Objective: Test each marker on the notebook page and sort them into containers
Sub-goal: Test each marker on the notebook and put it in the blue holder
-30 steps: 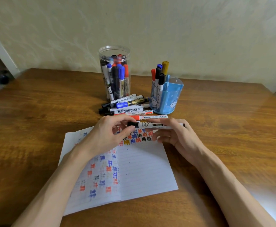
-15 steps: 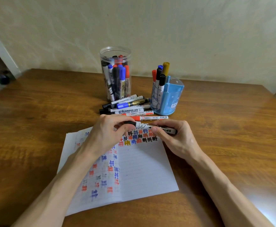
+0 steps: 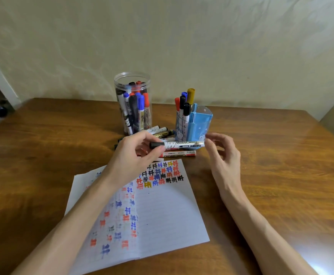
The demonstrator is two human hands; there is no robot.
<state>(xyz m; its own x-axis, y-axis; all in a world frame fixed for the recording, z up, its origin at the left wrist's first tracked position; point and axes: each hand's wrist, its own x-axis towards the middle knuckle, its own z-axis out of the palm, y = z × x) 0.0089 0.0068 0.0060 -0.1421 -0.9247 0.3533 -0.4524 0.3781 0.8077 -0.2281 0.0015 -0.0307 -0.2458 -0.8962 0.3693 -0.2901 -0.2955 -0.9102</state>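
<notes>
Pinching the marker (image 3: 179, 144) by its black cap in the left hand (image 3: 134, 153), level above the notebook's (image 3: 168, 211) far edge. Holding nothing in the right hand (image 3: 223, 153), fingers loose by the barrel's end. Beyond the notebook: jar (image 3: 132, 108), holder (image 3: 199, 124), loose markers (image 3: 179, 153).

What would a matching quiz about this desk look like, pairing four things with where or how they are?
Things:
1. clear jar
2. blue holder
3. black-capped marker
4. notebook

Places or states:
A. pinched at its cap end by the left hand, above the table
B. lying open, with coloured test marks on it
C. holding the yellow-capped marker
D. standing left of the other container, crowded with markers

Pairs: 1-D, 2-C, 3-A, 4-B.
</notes>
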